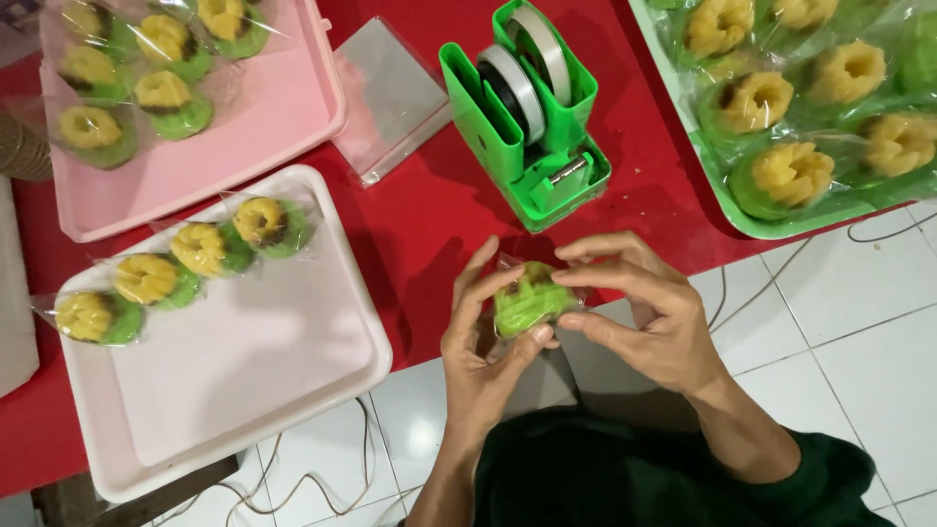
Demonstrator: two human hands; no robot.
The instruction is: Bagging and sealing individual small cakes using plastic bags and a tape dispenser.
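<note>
Head view: we look down on both our hands meeting over the edge of a red table (439,210), with white floor tiles beneath.
Held thing: a green cake in a clear wrapper (528,298), pinched between both hands just below the tape dispenser.
Left hand (480,337): our fingers curl up around the cake's left side and the thumb presses under its lower edge; they grasp it.
Right hand (644,307): our fingertips (564,277) press on the cake's top right, the thumb sits under it; also grasping.
Cake axis: it is roundish, its long axis running roughly from left fingers to right fingers; its green side faces us.
Tape dispenser (527,107): bright green, two rolls, just beyond our fingertips.
Empty clear bags (390,98): a flat stack, beyond the left fingers.
White tray (244,371): left of the left hand, with four wrapped yellow-and-green cakes (181,278) in a slanted row.
Pink tray (244,137): farther left, with more wrapped cakes.
Green tray (742,220): beyond the right fingers, crowded with wrapped cakes.
</note>
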